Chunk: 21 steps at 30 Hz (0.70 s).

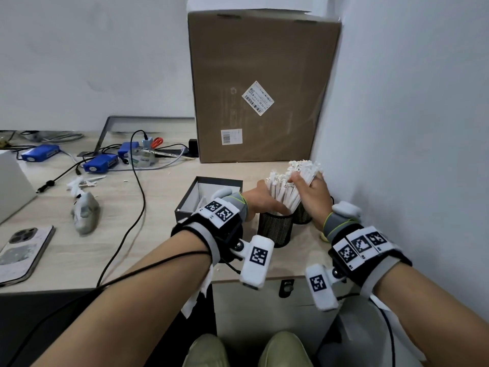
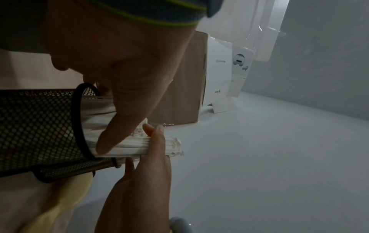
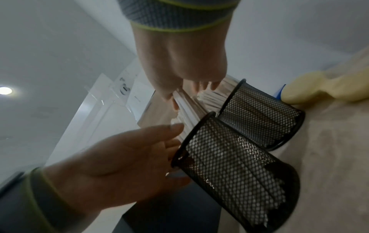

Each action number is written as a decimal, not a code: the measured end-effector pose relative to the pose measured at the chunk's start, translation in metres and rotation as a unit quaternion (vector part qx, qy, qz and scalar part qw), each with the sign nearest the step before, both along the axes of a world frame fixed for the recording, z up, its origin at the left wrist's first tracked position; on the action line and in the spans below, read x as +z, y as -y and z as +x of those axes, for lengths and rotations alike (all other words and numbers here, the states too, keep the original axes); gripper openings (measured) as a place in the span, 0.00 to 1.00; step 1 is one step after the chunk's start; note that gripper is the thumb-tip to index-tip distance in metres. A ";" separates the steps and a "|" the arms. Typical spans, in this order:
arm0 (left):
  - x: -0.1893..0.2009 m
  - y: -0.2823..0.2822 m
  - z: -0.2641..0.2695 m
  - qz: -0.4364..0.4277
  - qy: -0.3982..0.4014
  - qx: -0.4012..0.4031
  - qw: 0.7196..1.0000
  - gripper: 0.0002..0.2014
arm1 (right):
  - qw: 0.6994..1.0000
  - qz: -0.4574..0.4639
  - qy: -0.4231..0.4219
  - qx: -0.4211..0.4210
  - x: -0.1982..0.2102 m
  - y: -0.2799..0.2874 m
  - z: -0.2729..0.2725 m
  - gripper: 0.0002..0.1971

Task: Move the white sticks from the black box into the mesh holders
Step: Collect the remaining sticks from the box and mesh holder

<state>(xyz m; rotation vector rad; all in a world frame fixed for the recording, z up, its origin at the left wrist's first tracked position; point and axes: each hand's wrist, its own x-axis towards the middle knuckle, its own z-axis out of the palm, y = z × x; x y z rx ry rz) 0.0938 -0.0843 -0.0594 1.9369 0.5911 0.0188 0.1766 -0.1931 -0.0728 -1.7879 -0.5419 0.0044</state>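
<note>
Item: white paper-wrapped sticks (image 1: 284,190). A large bundle stands in the nearer round black wire-mesh holder (image 1: 275,229), its top ends fanning up and to the right. A second black mesh holder (image 1: 301,214) stands touching it on the far side, close to the wall; the right wrist view shows white sticks in this one too.

Item: your left hand (image 1: 260,198). It lies flat against the left side of the bundle just above the nearer holder's rim, fingers (image 3: 159,134) extended, steadying and not gripping.

Item: your right hand (image 1: 313,193). Its fingers (image 2: 157,141) are curled over the upper part of the bundle, holding the sticks together near their top ends.

Item: open black cardboard box with white lining (image 1: 209,198). It sits on the pale wood-grain worktop (image 1: 158,202) just left of the holders. A few sticks appear to lie inside it, partly hidden by your left wrist; how many cannot be told.

Status, as a judgement: most of the transfer looks done. Left to do: settle this bundle fully into the holders, then clear whatever the box keeps.

Also present: tall brown cardboard carton (image 1: 264,86) behind the holders; blue devices and cables and a smartphone (image 1: 23,250) further left.
</note>
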 end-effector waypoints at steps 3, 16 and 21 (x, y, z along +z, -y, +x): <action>-0.002 0.003 0.005 0.002 0.001 0.013 1.000 0.47 | 0.998 -0.051 0.028 -0.013 -0.008 0.000 -0.002 0.31; -0.011 0.011 0.016 0.090 0.044 -0.050 0.994 0.35 | 0.978 -0.199 0.038 0.046 -0.005 0.005 -0.016 0.20; -0.019 0.002 0.026 0.064 0.102 -0.058 0.991 0.30 | 0.962 -0.230 0.127 0.067 0.005 0.002 -0.018 0.16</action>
